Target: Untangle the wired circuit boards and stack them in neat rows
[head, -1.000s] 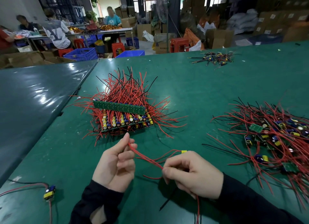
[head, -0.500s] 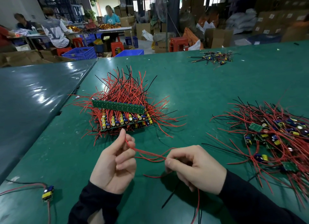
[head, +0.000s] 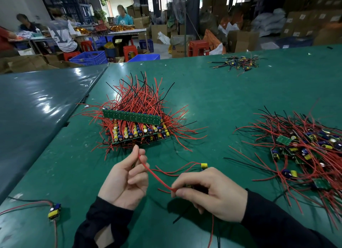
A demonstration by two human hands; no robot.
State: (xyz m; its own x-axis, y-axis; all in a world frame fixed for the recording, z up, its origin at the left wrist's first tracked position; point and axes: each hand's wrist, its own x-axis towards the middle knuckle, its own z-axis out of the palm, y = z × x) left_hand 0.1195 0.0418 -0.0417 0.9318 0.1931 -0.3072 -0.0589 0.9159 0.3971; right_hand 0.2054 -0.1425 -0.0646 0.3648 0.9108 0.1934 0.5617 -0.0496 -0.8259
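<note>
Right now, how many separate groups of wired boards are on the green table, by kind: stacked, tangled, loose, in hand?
Neat stacked block of green boards with red wires: 1
Tangled piles: 2, the large red-wired one and the small far one
Loose single board with yellow part: 1
Board in hand, red wire between left hand and right hand: 1
Total: 5
</note>
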